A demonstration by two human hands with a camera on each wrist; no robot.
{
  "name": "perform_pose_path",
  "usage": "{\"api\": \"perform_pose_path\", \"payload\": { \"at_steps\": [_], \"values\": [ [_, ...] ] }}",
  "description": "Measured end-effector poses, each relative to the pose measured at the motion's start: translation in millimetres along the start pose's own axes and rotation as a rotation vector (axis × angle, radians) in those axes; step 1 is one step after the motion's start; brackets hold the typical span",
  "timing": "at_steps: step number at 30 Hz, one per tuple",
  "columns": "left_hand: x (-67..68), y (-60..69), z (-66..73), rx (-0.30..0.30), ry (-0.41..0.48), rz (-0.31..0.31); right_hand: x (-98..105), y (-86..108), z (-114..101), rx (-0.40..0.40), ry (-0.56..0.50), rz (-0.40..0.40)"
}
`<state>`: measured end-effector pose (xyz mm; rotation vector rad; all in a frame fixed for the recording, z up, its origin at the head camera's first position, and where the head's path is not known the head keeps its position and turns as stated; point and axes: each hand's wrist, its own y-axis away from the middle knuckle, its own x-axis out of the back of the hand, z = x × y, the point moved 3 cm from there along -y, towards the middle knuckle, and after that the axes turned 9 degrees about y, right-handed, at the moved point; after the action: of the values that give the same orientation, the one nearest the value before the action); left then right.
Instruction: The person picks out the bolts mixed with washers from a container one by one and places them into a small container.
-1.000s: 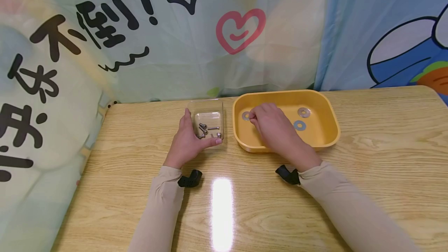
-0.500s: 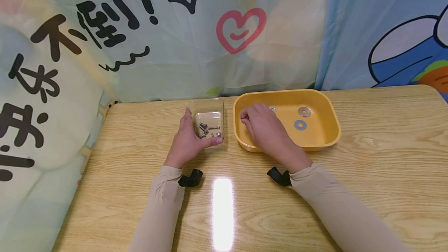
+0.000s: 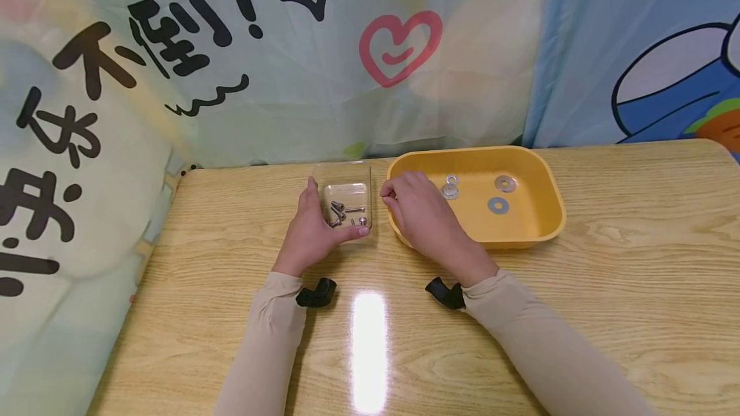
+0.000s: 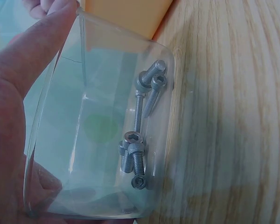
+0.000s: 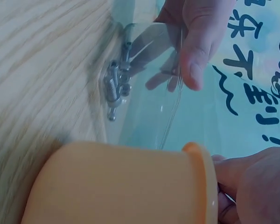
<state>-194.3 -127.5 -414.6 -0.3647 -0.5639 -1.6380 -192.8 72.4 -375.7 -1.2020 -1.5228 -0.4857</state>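
Observation:
My left hand [image 3: 309,239] grips a clear plastic box [image 3: 345,173] from its left and near sides, thumb along the front rim. Several socket-head screws [image 4: 137,112] lie on the box's floor. To the right stands a yellow tray [image 3: 528,220] with several flat washers [image 3: 498,205] inside. My right hand [image 3: 426,220] is over the tray's left rim, fingertips pinched together. A glint of a small metal piece [image 5: 227,193] shows between those fingers in the right wrist view; its kind is hidden. The hand also covers the tray's left end.
Box and tray stand side by side near the back of the wooden table [image 3: 231,223], a narrow gap between them. Behind hangs a printed cloth [image 3: 462,69]. Bright glare [image 3: 369,352] lies on the tabletop in front.
My right hand has moved left from inside the tray to its left rim, uncovering washers near the tray's middle. The left hand and the box have stayed in place.

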Motion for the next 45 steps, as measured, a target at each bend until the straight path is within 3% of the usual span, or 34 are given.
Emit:
{"api": "perform_pose_path", "payload": {
  "at_steps": [19, 45],
  "values": [
    [-1.5, -0.7, -0.4, -0.020, -0.001, 0.001, -13, -11.9, -21, 0.003, -0.085, 0.011],
    [0.3, -1.1, -1.3, -0.016, -0.022, -0.002, -26, -16.2, -24, 0.047, -0.013, -0.017]
  ]
}}
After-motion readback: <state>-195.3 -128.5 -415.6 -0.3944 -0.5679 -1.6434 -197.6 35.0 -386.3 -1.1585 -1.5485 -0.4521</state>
